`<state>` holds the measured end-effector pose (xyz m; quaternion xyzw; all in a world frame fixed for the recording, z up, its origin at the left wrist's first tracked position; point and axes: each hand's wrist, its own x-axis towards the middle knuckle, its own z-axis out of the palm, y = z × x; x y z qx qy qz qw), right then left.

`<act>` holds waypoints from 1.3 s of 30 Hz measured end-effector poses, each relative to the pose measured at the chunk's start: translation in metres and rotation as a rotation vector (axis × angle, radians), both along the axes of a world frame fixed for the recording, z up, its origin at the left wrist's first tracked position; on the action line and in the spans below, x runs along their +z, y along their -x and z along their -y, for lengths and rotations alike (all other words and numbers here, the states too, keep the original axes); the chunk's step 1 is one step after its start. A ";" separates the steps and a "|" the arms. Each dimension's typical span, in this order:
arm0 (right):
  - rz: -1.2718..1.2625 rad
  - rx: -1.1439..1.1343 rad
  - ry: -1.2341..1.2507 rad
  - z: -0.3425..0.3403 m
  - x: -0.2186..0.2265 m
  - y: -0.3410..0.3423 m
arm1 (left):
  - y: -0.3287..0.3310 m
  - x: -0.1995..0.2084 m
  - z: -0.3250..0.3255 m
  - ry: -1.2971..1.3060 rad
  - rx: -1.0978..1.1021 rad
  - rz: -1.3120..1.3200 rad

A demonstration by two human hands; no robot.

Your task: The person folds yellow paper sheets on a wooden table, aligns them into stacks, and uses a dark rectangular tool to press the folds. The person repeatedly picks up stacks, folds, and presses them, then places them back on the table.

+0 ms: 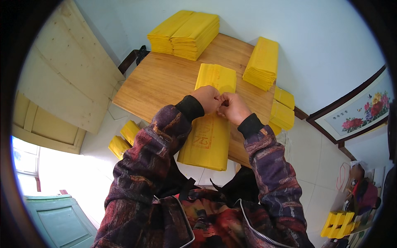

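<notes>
A long bundle of folded yellow paper (206,144) with red print lies lengthwise in front of me, its near end reaching past the table's front edge. Both my hands meet over its middle. My left hand (208,98) is closed, the fingertips pinched together. Close against it, my right hand (235,108) is pinched too, thumb and forefinger pressed together. Whatever sits between the fingertips is too small or too hidden to name. The bundle's middle is partly covered by the hands.
On the wooden table (155,80), a double stack of yellow paper (184,35) stands at the far left and another stack (261,62) at the right. More yellow bundles (283,109) sit beyond the right edge, others (124,138) low at left. A framed flower picture (359,109) leans at right.
</notes>
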<state>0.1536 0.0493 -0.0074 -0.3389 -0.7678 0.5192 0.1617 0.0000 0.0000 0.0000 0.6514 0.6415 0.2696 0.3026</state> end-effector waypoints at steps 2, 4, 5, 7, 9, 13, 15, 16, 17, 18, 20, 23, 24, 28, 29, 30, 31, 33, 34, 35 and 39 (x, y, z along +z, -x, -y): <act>0.026 0.008 -0.082 -0.001 -0.002 -0.001 | 0.000 -0.002 0.000 0.018 0.025 0.099; -0.008 -0.019 -0.037 0.001 -0.007 0.006 | 0.005 -0.002 0.001 0.025 0.048 0.131; -0.026 -0.029 -0.008 0.000 -0.008 0.007 | 0.005 -0.004 0.000 0.023 0.058 0.157; -0.079 -0.023 0.033 0.000 -0.010 0.007 | 0.005 -0.006 -0.002 0.014 0.038 0.369; -0.101 -0.025 0.109 -0.002 -0.008 0.005 | 0.008 -0.008 -0.002 -0.091 0.051 0.309; -0.087 -0.020 0.177 -0.001 -0.005 0.002 | 0.010 -0.015 0.016 -0.349 0.052 -0.109; -0.072 -0.014 0.151 -0.002 -0.004 0.004 | 0.010 -0.014 0.017 -0.351 0.016 -0.138; -0.059 -0.018 0.152 -0.002 -0.004 0.003 | 0.010 -0.013 0.017 -0.313 -0.001 -0.124; -0.064 -0.012 0.163 -0.003 -0.004 0.003 | 0.009 -0.012 0.016 -0.297 -0.025 -0.110; -0.047 -0.015 0.136 -0.004 -0.005 0.002 | 0.009 -0.011 0.015 -0.278 -0.018 -0.115; -0.054 0.002 0.128 -0.004 -0.009 0.002 | 0.008 -0.013 0.015 -0.278 -0.015 -0.128; -0.121 -0.018 0.149 -0.004 -0.013 0.000 | 0.002 -0.018 0.017 -0.320 0.064 -0.180; -0.103 -0.004 0.109 -0.004 -0.014 -0.001 | 0.002 -0.020 0.017 -0.342 0.072 -0.159; -0.035 0.011 0.093 -0.005 -0.009 -0.003 | 0.000 -0.023 0.019 -0.388 0.085 -0.120; -0.038 0.016 0.123 -0.004 -0.007 -0.003 | 0.000 -0.022 0.020 -0.391 0.087 -0.123; -0.020 0.005 0.124 -0.004 -0.005 -0.002 | 0.000 -0.022 0.020 -0.394 0.070 -0.100; -0.009 -0.002 0.136 -0.004 -0.003 -0.002 | 0.001 -0.022 0.021 -0.401 0.058 -0.077; 0.014 -0.017 0.144 -0.005 -0.001 -0.001 | 0.004 -0.020 0.022 -0.411 0.007 -0.049; 0.027 -0.025 0.146 -0.005 -0.001 0.000 | 0.006 -0.019 0.024 -0.409 -0.032 -0.043; 0.039 -0.035 0.158 -0.005 -0.001 0.000 | 0.006 -0.019 0.025 -0.409 -0.063 -0.038; 0.007 -0.081 0.176 -0.006 -0.004 0.003 | 0.008 -0.019 0.025 -0.473 -0.147 -0.105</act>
